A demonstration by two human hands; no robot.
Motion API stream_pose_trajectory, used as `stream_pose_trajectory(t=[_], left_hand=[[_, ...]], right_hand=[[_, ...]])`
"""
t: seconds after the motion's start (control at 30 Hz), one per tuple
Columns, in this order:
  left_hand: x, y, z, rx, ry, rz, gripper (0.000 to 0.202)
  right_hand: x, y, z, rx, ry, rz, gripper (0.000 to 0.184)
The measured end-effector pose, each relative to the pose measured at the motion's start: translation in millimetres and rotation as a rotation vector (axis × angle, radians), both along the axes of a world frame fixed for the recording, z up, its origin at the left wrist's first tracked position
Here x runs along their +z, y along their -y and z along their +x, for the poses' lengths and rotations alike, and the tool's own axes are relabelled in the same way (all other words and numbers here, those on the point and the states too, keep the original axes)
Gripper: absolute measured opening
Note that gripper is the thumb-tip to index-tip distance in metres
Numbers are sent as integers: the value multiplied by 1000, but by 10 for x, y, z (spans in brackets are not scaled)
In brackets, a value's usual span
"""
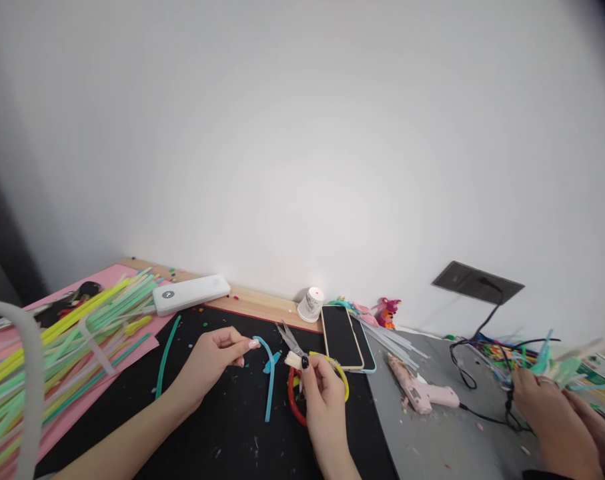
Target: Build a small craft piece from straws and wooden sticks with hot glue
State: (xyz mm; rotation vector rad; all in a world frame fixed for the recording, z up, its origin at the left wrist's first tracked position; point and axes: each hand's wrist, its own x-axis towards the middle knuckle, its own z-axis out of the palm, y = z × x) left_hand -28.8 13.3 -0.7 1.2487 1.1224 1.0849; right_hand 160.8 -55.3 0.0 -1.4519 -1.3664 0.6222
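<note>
My left hand (228,348) pinches one end of a light blue pipe cleaner (271,387), which arches over and hangs down above the black mat (232,447). Between the thumb and fingers of my right hand (325,387) is a small cream-coloured piece (293,361). Scissors (293,341) with red and yellow handles are right behind and under that hand, blades pointing away and apart; whether the hand bears on them is hidden. A small blue piece (272,363) shows just behind the hanging pipe cleaner. To the left lies a teal pipe cleaner (167,357).
Bundled pipe cleaners (82,340) cover pink paper at left. Along the back are a white power bank (192,293), a paper cup (311,305) and two phones (342,337). A pink glue gun (422,393) lies at right, near a cable and another person's hands (552,413).
</note>
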Motion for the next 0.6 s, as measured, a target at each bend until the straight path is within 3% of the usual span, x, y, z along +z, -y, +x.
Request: stream_pose_trajectory(t=[0.17, 0.33, 0.5, 0.6], left_hand=[[-16, -9, -16, 14, -25, 9, 35], [-12, 10, 4, -80, 10, 39, 39], [-39, 35, 13, -130, -225, 167, 50], [-11, 66, 14, -144, -331, 288, 31]], right_hand=[[4, 4, -3, -2, -21, 22, 23], [25, 15, -20, 14, -56, 35, 22], [3, 8, -16, 55, -78, 20, 28], [-32, 10, -8, 65, -135, 5, 30]])
